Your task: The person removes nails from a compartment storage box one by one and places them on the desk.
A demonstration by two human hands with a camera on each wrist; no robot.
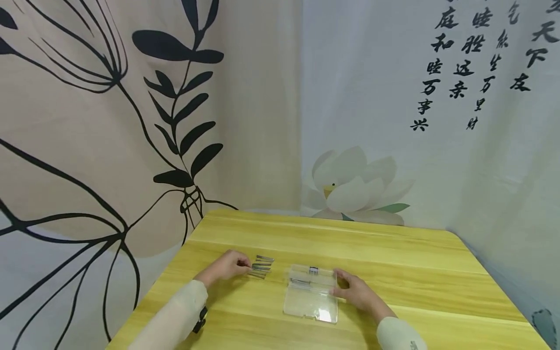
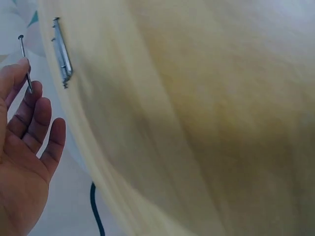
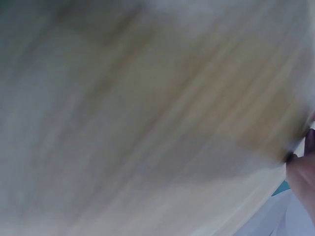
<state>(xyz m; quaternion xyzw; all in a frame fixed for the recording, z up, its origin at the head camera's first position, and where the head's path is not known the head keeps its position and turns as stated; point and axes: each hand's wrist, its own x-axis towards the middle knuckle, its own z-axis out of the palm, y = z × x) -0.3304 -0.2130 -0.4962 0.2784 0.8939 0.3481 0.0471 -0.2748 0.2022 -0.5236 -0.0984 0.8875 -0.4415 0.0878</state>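
Count: two hands, one nail in the fingers, one clear plastic box, one loose group of nails, one table. The loose group holds several pieces; overlap prevents a firm total.

Positions, head view, clock centred on the box: clear plastic box (image 1: 311, 302) on the table (image 1: 245, 321), opened out; loose nails (image 1: 262, 264) at 10 o'clock, lying on the wood; left hand (image 1: 228, 266) between 9 and 10, just beside them; right hand (image 1: 356, 292) at 3, at the box edge.

Fingers: left thumb and forefinger pinch one nail (image 2: 23, 50), the other fingers loosely bent. Right thumb and fingers are curled at the box's edge, gripping it.

View comparison: the left wrist view shows the pinched nail plainly, loose nails at about 2 to 3 o'clock of it; in the head view it cannot be made out. Only the head view shows the box whole, with a small dark label (image 1: 313, 271) near 12 and thin grey pieces (image 1: 300, 281) near 11. Right wrist view: blurred, hand cropped between 3 and 4.

Appearance: held nail slim, straight, grey metal, flat round head uppermost, tilted slightly.
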